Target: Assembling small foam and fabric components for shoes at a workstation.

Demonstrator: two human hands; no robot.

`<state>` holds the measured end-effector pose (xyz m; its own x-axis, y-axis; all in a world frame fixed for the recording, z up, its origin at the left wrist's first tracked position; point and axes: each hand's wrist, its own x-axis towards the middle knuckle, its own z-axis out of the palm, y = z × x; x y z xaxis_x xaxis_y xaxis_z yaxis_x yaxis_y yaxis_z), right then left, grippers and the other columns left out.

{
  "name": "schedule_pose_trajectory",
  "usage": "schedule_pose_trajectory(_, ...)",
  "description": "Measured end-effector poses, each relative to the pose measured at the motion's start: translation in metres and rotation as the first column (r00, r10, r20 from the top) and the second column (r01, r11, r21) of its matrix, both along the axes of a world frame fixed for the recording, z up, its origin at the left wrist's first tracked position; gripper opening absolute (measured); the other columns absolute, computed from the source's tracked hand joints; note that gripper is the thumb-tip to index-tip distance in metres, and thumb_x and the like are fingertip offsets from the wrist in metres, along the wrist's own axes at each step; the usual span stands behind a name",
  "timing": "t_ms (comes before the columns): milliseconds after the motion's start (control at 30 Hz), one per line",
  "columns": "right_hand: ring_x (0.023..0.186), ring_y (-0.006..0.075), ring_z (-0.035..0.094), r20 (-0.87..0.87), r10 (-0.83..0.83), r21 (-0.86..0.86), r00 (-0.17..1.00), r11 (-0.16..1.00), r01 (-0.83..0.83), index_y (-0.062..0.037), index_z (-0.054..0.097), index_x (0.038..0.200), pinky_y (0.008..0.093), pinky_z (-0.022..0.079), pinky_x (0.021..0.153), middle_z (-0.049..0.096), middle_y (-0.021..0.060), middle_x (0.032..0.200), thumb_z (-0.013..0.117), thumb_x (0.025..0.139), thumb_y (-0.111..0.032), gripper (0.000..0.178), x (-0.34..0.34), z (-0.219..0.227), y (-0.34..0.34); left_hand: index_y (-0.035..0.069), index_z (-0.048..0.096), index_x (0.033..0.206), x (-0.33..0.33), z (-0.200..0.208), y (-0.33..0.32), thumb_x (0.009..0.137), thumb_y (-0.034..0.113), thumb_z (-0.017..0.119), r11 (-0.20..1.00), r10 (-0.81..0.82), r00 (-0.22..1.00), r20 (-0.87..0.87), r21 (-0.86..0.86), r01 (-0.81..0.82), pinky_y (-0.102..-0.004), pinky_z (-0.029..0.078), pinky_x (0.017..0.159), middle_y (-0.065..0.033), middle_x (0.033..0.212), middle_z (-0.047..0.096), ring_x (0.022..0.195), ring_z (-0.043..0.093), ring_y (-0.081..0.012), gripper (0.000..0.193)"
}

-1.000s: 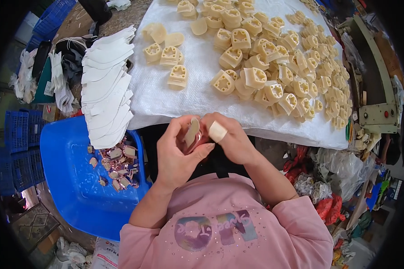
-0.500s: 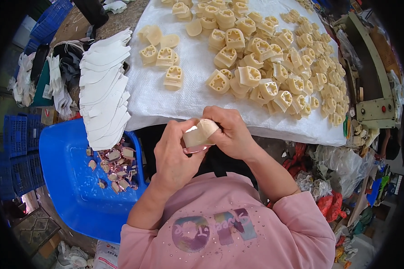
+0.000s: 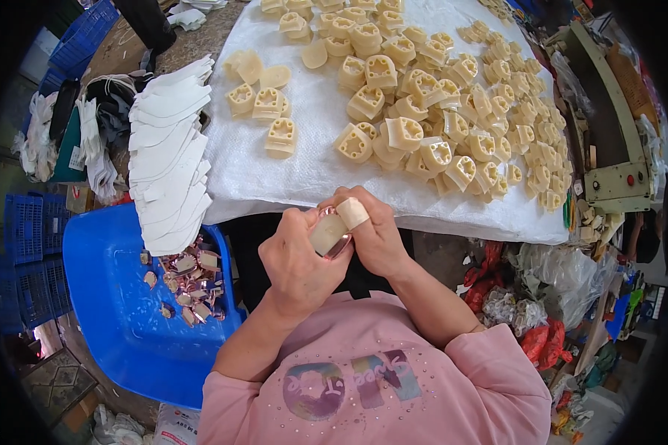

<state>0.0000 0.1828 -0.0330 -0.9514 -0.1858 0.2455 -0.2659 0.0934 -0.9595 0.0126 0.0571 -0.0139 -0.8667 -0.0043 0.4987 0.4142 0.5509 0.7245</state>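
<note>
Close to my chest, in front of the table edge, both my hands meet on a small block-shaped shoe heel with a pale flat face and shiny pink metallic sides. My left hand is closed round it from the left, fingers curled. From the other side my right hand grips it, fingers bent behind and partly hidden. At the right thumb is a pale beige cap-like cover, resting at the edge of the heel's face.
Cream heel-shaped pieces are heaped on a white-covered table. White curved sheets overlap at left. A blue tub below holds pink metallic heels. Plastic bags and a green-grey metal machine lie right.
The heel has turned in my hands, so its pale face and pink side show more. My left hand has shifted slightly right, the right thumb has swung more upright, and the view has moved slightly.
</note>
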Motion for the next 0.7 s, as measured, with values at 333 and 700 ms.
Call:
schedule_pose_trajectory(333,0.083,0.0157,0.059,0.183,0.057,-0.142,0.982,0.989,-0.031,-0.0013,0.056,0.109,0.0302,0.049,0.071,0.062,0.0057,0.098,0.043,0.095,-0.022,0.028,0.005,0.009,-0.009,0.001,0.048,0.086,-0.002,-0.007,-0.002,0.058,0.01,0.081,0.993,0.113,0.992,-0.053,-0.032,-0.115,-0.0311,0.049,0.052,-0.0101,0.067,0.056,0.056,0.06,-0.0249,0.044)
schedule_pose_trajectory(700,0.078,0.0162,0.059,0.514,0.272,-0.673,0.813,0.716,0.186,-0.0044,0.051,0.116,0.0319,0.049,0.068,0.06,0.0047,0.089,0.045,0.094,-0.019,0.027,0.005,0.006,-0.023,0.001,0.047,0.088,-0.005,-0.009,-0.009,0.06,0.012,0.082,0.993,0.108,0.993,-0.049,-0.043,-0.11,-0.032,0.05,0.053,-0.0122,0.069,0.059,0.057,0.063,-0.0258,0.046)
